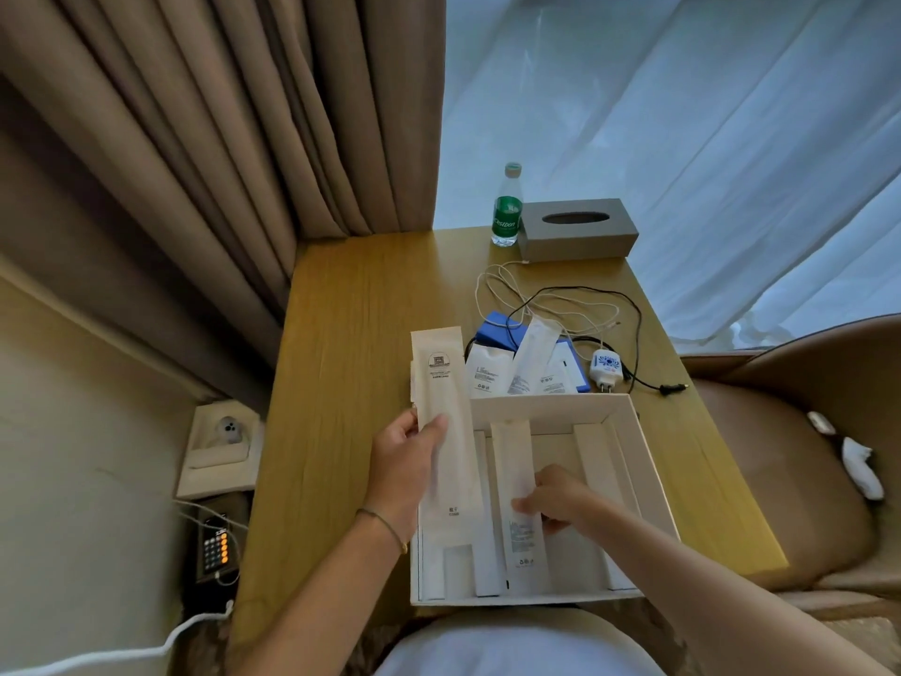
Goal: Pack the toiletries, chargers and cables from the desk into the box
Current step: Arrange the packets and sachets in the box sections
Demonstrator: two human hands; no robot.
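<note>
An open white box (551, 404) lies on the wooden desk (351, 334) in front of me. My left hand (407, 458) grips a long cream paper sachet (441, 383) over the box's left edge. Inside the box, my right hand (560, 497) pinches a narrow white sachet (517, 480) that lies lengthwise. Behind the box rest more white toiletry sachets (517, 368) on a blue pouch (497, 329), a white plug charger (604, 368), a white cable (502, 290) and a black cable (629, 309).
A green-labelled water bottle (507, 207) and a grey tissue box (577, 229) stand at the desk's far edge. Curtains hang behind. A beige chair (790, 431) is to the right. Left of the desk are a wall socket (224, 436) and a phone (217, 548).
</note>
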